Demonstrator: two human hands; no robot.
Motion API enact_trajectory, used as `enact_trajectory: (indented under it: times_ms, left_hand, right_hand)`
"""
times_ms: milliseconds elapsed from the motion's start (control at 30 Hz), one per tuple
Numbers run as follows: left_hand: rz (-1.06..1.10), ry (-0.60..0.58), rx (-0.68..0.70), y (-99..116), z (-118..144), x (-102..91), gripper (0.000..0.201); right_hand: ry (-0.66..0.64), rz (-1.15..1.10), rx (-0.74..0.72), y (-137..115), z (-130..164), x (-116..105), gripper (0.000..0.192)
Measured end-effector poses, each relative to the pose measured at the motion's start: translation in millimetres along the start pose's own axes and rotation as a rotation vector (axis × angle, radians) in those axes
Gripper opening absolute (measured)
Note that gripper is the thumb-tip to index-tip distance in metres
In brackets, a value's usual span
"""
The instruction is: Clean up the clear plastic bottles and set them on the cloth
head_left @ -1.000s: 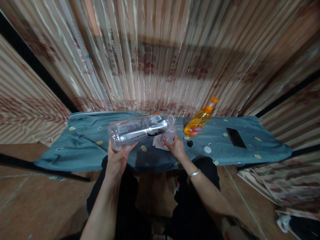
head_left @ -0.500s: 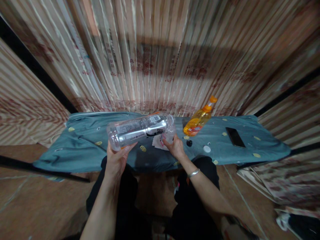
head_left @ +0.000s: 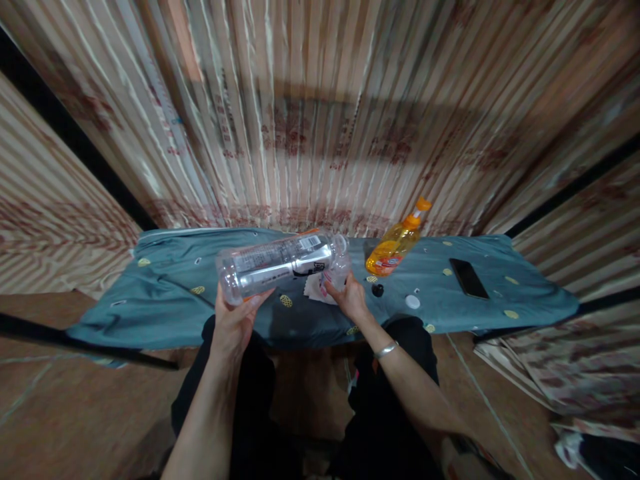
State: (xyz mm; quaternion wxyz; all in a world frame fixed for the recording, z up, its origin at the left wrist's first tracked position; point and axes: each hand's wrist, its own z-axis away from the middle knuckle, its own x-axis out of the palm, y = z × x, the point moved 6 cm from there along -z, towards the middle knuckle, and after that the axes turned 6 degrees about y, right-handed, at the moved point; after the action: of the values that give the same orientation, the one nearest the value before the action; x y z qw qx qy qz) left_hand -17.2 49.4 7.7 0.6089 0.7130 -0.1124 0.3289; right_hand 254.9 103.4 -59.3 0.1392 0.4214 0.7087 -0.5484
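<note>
My left hand (head_left: 234, 320) is closed around the base end of a large clear plastic bottle (head_left: 270, 268) with a silver and black label. The bottle lies nearly level in the air, its uncapped mouth pointing right. My right hand (head_left: 353, 297) grips a small clear plastic bottle (head_left: 340, 267) with pink print, close to the large bottle's mouth. Whether the two mouths touch, I cannot tell. Beneath the small bottle is a white crumpled tissue-like piece (head_left: 316, 291). Right of my right hand lie a black cap (head_left: 378, 290) and a white round cap (head_left: 413, 301).
An orange-yellow liquid soap bottle (head_left: 393, 252) with an orange top stands behind the caps. Farther right, a black phone (head_left: 469, 279) lies on the teal patterned cloth (head_left: 165, 313). Striped curtains (head_left: 310, 133) and dark poles (head_left: 75, 127) enclose the surface.
Both hands keep their holds on the two bottles, with hardly any movement. The view has shifted very slightly.
</note>
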Motion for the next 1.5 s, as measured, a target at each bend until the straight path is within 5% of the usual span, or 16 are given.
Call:
enact_trajectory:
  times_ms: [1500]
  left_hand:
    - [0.014, -0.025, -0.013, -0.8, 0.9, 1.1, 0.075]
  right_hand:
    - [-0.028, -0.009, 0.007, 1.1, 2.5, 1.1, 0.042]
